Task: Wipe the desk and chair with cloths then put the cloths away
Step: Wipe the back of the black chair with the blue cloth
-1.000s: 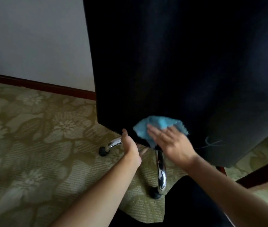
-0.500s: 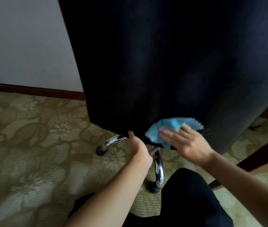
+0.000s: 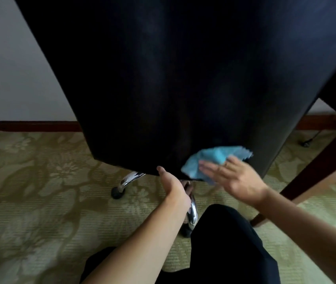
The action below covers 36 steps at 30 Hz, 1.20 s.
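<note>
Both hands meet the chair back (image 3: 183, 78): right hand (image 3: 232, 177) flat on cloth (image 3: 204, 160), left hand (image 3: 173, 185) grip hidden.

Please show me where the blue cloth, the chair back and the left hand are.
blue cloth (image 3: 210, 158): head view, on its upper folded part.
chair back (image 3: 183, 78): head view, on the middle of the black panel.
left hand (image 3: 173, 185): head view, on the back of the hand.

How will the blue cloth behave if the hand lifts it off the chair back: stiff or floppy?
The blue cloth is probably floppy: it bunches in folds under the right hand. It looks thin and light. It would likely slide off the black chair back once the flat fingers stop pressing.
</note>
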Each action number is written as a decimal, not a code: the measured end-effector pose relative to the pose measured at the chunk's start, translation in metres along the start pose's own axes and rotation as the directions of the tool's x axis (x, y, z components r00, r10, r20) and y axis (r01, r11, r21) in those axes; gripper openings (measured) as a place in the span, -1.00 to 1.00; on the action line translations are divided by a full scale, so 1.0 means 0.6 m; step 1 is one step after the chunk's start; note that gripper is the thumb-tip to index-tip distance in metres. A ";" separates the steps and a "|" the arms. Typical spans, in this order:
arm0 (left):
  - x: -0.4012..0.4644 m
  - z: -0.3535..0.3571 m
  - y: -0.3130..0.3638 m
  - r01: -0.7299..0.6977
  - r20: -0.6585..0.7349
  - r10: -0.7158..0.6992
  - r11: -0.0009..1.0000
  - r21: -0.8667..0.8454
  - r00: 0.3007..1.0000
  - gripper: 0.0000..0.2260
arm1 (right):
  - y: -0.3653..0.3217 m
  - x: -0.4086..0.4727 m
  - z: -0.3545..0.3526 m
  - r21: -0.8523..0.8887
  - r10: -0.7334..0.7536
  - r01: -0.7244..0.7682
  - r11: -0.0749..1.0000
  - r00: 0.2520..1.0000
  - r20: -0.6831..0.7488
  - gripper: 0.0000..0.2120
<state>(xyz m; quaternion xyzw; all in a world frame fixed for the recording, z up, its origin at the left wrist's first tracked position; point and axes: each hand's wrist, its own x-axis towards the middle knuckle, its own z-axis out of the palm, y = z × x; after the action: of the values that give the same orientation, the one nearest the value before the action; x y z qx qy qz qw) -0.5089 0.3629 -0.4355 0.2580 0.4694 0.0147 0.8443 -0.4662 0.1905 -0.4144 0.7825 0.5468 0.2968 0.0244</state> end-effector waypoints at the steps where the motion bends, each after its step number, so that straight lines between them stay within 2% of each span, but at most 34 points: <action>1: -0.001 0.000 0.000 -0.009 -0.024 0.009 1.000 -0.008 1.000 -0.28 | 0.020 0.008 -0.015 -0.013 0.061 -0.062 0.998 0.996 -0.071 -0.61; 4: -0.021 0.020 -0.013 0.004 -0.034 -0.005 1.000 -0.023 0.999 -0.30 | 0.063 0.012 -0.044 -0.045 0.284 -0.307 0.951 0.919 -0.273 -0.57; 6: -0.036 0.039 -0.030 0.024 -0.040 -0.025 0.999 -0.025 0.999 -0.34 | 0.047 0.006 -0.031 -0.021 0.366 -0.390 0.921 0.880 -0.302 -0.53; 7: -0.041 0.048 -0.038 0.028 -0.034 -0.029 0.999 -0.027 0.999 -0.34 | 0.026 -0.003 -0.016 -0.009 0.357 -0.371 0.928 0.898 -0.258 -0.51; 9: -0.049 0.063 -0.051 0.037 0.005 -0.037 0.999 -0.022 0.999 -0.32 | -0.017 -0.040 0.019 -0.014 0.233 -0.235 0.972 0.968 -0.088 -0.53; 11: -0.048 0.069 -0.057 0.072 0.003 -0.072 0.997 0.000 0.997 -0.26 | -0.040 -0.078 0.035 -0.021 0.125 -0.124 0.992 0.987 0.099 -0.54; 12: -0.046 0.069 -0.059 0.086 0.007 -0.086 0.996 0.004 0.996 -0.24 | -0.038 -0.087 0.035 -0.023 0.106 -0.104 0.994 0.985 0.135 -0.55; 14: -0.044 0.069 -0.062 0.070 0.024 -0.070 0.997 -0.007 0.997 -0.25 | -0.018 -0.085 0.026 -0.040 0.143 -0.139 0.989 0.985 0.096 -0.56; 16: -0.043 0.069 -0.065 0.053 0.001 -0.053 0.999 -0.003 0.999 -0.29 | 0.013 -0.075 0.006 -0.033 0.277 -0.279 0.960 0.960 -0.050 -0.50; 18: -0.045 0.071 -0.070 0.042 -0.026 -0.041 0.999 0.008 0.999 -0.32 | 0.054 -0.066 -0.019 0.009 0.444 -0.453 0.891 0.868 -0.222 -0.44; 20: -0.047 0.071 -0.070 0.040 -0.028 -0.040 0.999 0.012 0.999 -0.31 | 0.078 -0.056 -0.023 0.078 0.552 -0.568 0.819 0.745 -0.375 -0.50; 22: -0.050 0.072 -0.073 0.047 -0.021 -0.047 0.999 0.014 0.999 -0.31 | 0.053 -0.055 -0.002 0.141 0.642 -0.649 0.747 0.651 -0.406 -0.52; 24: -0.055 0.071 -0.072 0.041 -0.001 -0.041 0.999 0.005 0.999 -0.33 | -0.007 -0.068 0.038 0.237 0.776 -0.745 0.623 0.551 -0.307 -0.47; 25: -0.058 0.073 -0.073 0.034 0.007 -0.034 0.999 0.011 0.999 -0.33 | -0.040 -0.076 0.055 0.305 0.857 -0.802 0.513 0.458 -0.235 -0.45; 27: -0.063 0.073 -0.072 0.026 0.000 -0.026 1.000 0.016 1.000 -0.32 | -0.085 -0.073 0.076 0.470 0.970 -0.849 0.242 0.227 -0.089 -0.41; 30: -0.068 0.076 -0.078 0.014 -0.006 -0.013 0.999 0.041 1.000 -0.33 | -0.080 -0.032 0.066 0.658 0.997 -0.749 -0.082 -0.070 0.044 -0.39; 32: -0.069 0.077 -0.082 0.024 -0.016 -0.023 0.998 0.059 1.000 -0.36 | -0.051 0.001 0.042 0.736 0.976 -0.650 -0.192 -0.208 0.071 -0.45; 33: -0.069 0.076 -0.084 0.033 -0.023 -0.031 0.998 0.060 0.999 -0.36 | -0.035 0.014 0.029 0.749 0.973 -0.636 -0.187 -0.224 0.053 -0.47; 34: -0.071 0.076 -0.084 0.040 -0.029 -0.039 0.997 0.064 0.999 -0.35 | -0.016 0.024 0.015 0.750 0.980 -0.648 -0.129 -0.197 -0.002 -0.49; 36: -0.071 0.075 -0.085 0.056 -0.024 -0.055 0.997 0.062 0.998 -0.33 | 0.014 0.033 -0.003 0.715 0.987 -0.697 0.058 -0.070 -0.148 -0.49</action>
<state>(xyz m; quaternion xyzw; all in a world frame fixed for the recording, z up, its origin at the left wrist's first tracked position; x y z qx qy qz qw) -0.5079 0.2880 -0.4056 0.2709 0.4861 -0.0205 0.8306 -0.4554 0.2038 -0.4008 0.7683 -0.0835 0.3495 -0.5296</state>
